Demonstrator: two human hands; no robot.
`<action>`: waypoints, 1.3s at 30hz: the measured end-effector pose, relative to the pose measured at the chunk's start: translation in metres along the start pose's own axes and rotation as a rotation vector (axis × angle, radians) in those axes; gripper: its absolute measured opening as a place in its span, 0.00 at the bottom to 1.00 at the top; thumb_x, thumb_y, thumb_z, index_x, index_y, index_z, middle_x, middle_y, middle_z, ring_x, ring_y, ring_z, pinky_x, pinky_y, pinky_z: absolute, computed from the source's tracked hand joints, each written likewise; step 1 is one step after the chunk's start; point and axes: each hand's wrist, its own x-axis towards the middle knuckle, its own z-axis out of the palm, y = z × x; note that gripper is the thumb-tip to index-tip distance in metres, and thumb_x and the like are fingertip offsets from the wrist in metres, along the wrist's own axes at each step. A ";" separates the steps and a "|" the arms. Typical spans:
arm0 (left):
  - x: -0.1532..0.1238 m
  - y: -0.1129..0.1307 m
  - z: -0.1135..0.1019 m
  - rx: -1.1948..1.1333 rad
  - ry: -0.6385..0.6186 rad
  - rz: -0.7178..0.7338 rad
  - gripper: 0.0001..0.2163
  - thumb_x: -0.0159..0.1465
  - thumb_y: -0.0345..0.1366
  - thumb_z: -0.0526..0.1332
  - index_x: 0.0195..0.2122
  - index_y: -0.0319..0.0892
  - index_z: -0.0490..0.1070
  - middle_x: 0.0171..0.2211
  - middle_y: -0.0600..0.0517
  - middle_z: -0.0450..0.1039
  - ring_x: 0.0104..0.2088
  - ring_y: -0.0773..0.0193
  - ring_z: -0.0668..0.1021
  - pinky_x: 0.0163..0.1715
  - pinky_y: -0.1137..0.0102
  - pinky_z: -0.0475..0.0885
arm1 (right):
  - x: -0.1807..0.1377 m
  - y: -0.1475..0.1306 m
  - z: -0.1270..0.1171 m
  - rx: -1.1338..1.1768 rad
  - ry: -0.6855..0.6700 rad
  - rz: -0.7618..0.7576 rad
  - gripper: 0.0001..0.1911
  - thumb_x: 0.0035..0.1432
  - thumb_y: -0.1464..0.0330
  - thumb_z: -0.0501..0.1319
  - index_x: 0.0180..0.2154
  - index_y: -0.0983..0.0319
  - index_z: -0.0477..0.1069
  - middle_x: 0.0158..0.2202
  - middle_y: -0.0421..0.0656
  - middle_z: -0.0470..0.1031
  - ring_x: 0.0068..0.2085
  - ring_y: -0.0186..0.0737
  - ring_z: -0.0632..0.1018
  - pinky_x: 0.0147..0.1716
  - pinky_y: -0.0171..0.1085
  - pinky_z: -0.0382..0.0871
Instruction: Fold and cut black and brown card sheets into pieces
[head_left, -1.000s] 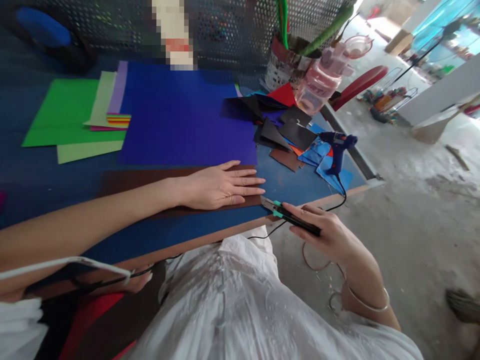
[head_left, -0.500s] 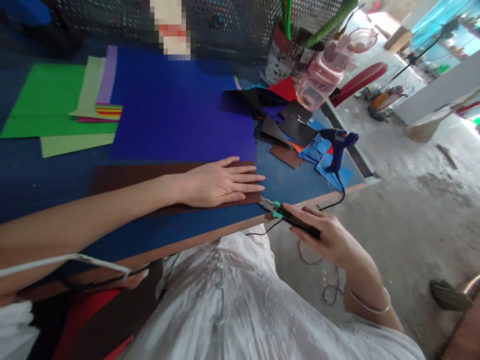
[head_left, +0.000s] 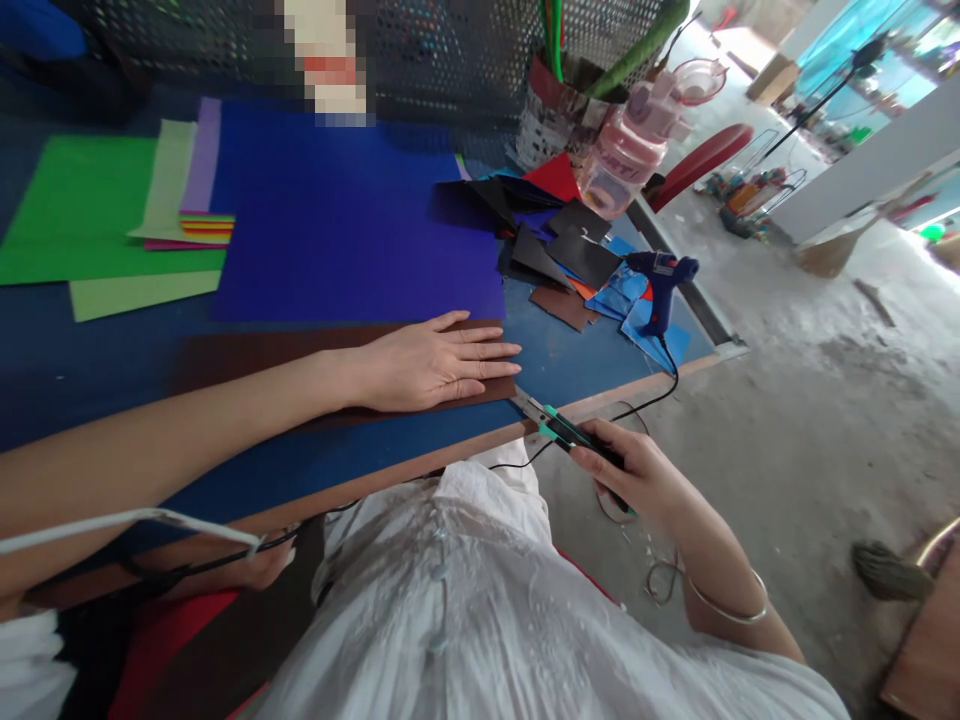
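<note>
My left hand (head_left: 420, 368) lies flat with fingers outstretched on a strip of dark brown sheet (head_left: 247, 350), pressing it to the blue table. In my right hand (head_left: 637, 465) are scissors (head_left: 555, 425) with black and teal handles, held just past the table's front edge. Their metal blades point up and left, with the tips at the brown sheet's lower right corner, close to my left fingertips. Whether the blades touch the sheet I cannot tell. Just behind the brown strip lies a large dark blue sheet (head_left: 352, 220).
Green sheets (head_left: 82, 210) and other coloured sheets lie at the left. Black, brown and blue scraps (head_left: 577, 255) are heaped at the right beside a glue gun (head_left: 664, 285), whose cord hangs over the edge. A pink bottle (head_left: 626, 150) and a plant pot (head_left: 559, 115) stand behind.
The scissors' handles look spread further apart than before, and my right hand has shifted slightly left and down. My left hand stays flat on the brown sheet. The whole view has shifted slightly.
</note>
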 end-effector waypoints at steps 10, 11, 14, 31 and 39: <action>0.000 0.002 0.000 0.027 -0.033 -0.018 0.25 0.78 0.48 0.44 0.73 0.57 0.59 0.76 0.56 0.55 0.78 0.59 0.52 0.75 0.55 0.37 | 0.001 0.001 0.014 0.819 -0.250 0.272 0.19 0.61 0.56 0.68 0.48 0.60 0.71 0.37 0.42 0.78 0.23 0.31 0.76 0.17 0.30 0.69; 0.000 0.002 -0.001 0.034 -0.037 -0.020 0.25 0.78 0.48 0.44 0.73 0.56 0.59 0.76 0.56 0.55 0.78 0.59 0.52 0.75 0.56 0.36 | 0.002 0.001 0.016 0.840 -0.251 0.270 0.20 0.61 0.56 0.67 0.50 0.61 0.72 0.36 0.42 0.78 0.22 0.30 0.75 0.16 0.29 0.68; 0.000 0.004 -0.001 0.053 -0.046 -0.023 0.25 0.78 0.48 0.42 0.74 0.55 0.57 0.76 0.56 0.53 0.78 0.59 0.50 0.75 0.56 0.36 | 0.003 0.000 0.020 0.850 -0.252 0.257 0.22 0.64 0.55 0.65 0.54 0.62 0.73 0.32 0.40 0.76 0.20 0.29 0.72 0.15 0.28 0.67; -0.006 0.002 0.003 0.074 -0.039 -0.008 0.25 0.79 0.48 0.41 0.75 0.56 0.56 0.77 0.56 0.52 0.78 0.59 0.51 0.75 0.56 0.35 | 0.016 -0.009 0.004 0.623 -0.321 0.377 0.26 0.65 0.47 0.63 0.52 0.60 0.72 0.23 0.34 0.73 0.18 0.33 0.75 0.16 0.30 0.68; -0.005 0.001 0.006 0.065 -0.034 -0.012 0.25 0.79 0.49 0.42 0.75 0.56 0.56 0.76 0.56 0.53 0.78 0.57 0.51 0.75 0.53 0.36 | 0.032 -0.016 0.006 0.539 -0.377 0.450 0.35 0.65 0.36 0.54 0.37 0.62 0.76 0.19 0.39 0.75 0.18 0.35 0.76 0.18 0.32 0.72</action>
